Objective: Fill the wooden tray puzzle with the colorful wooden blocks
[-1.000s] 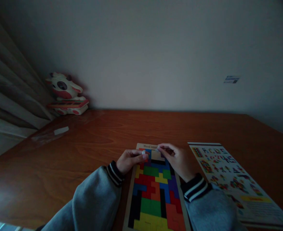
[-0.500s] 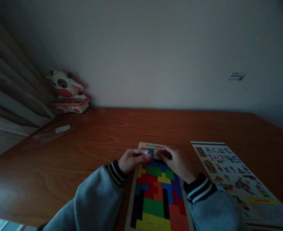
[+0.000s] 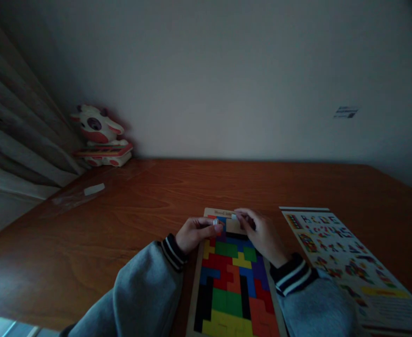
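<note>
While the wooden tetromino-style puzzle lies lengthwise before us on the brown table, yellow pieces nearest, we see the left hand above its far left part, thumb and forefinger pinching a small white object. Our right hand pinches a pale piece by the bare patch near the far edge. Rightward we note a printed pattern sheet; farther off, leftward, a cow-shaped toy keyboard near the wall.

Under dim light, a pale wall rises at my twelve o'clock behind a brown wooden table; a draped curtain hangs at ten.
</note>
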A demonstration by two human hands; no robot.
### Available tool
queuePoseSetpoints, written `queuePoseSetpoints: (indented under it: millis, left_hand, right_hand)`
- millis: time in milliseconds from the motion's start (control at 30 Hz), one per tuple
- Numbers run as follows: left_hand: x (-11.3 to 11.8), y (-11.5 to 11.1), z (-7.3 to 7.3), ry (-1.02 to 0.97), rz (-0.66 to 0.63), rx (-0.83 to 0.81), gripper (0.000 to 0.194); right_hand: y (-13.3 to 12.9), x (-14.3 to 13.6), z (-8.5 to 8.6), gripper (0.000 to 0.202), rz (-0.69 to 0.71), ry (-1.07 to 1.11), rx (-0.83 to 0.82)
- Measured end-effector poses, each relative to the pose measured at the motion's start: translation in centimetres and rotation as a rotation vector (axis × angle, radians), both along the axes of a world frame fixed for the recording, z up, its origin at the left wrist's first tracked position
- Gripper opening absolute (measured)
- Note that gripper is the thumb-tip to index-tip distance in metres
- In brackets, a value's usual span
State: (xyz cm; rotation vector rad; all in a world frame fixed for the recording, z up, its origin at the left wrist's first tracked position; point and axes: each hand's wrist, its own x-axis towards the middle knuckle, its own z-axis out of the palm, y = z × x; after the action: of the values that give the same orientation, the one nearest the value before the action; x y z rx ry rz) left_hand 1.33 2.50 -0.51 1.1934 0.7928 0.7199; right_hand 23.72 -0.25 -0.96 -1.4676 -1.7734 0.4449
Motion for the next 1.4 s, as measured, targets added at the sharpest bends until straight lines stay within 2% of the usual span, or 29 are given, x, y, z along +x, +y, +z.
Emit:
queuePoseSetpoints:
  millis: [167, 367, 667, 900, 1067, 1267, 1400]
  left_hand:
    - [0.1, 0.0, 0.2, 0.005, 0.019, -0.006, 0.035]
    - [0.1, 0.0, 0.4, -0.019, 0.006, -0.019, 0.033]
    - [0.2, 0.0, 0.4, -0.019, 0.000, -0.031, 0.034]
    - [0.2, 0.0, 0.6, -0.023, -0.006, -0.053, 0.035]
    - [0.1, 0.0, 0.2, -0.012, -0.006, -0.056, 0.036]
    - [0.1, 0.1, 0.1, 0.018, 0.005, -0.038, 0.038]
    - [0.0, 0.0, 0.1, 0.026, -0.003, -0.032, 0.039]
  right_hand:
    - [0.0, 0.1, -0.1, 0.035, -0.045, 0.007, 0.088]
    - [0.0, 0.0, 0.0, 0.028, -0.020, 0.052, 0.051]
    - [0.1, 0.0, -0.3, 0.025, -0.002, 0.124, -0.101]
    - [0.4, 0.6, -0.4, 0.025, -0.100, 0.181, -0.079]
    - [0.5, 0.6, -0.7, 0.023, -0.041, 0.143, -0.136]
    - [0.7, 0.9, -1.7, 0.016, -0.029, -0.041, -0.013]
    - [0.9, 1.4, -2.2, 0.016, -0.039, -0.061, -0.011]
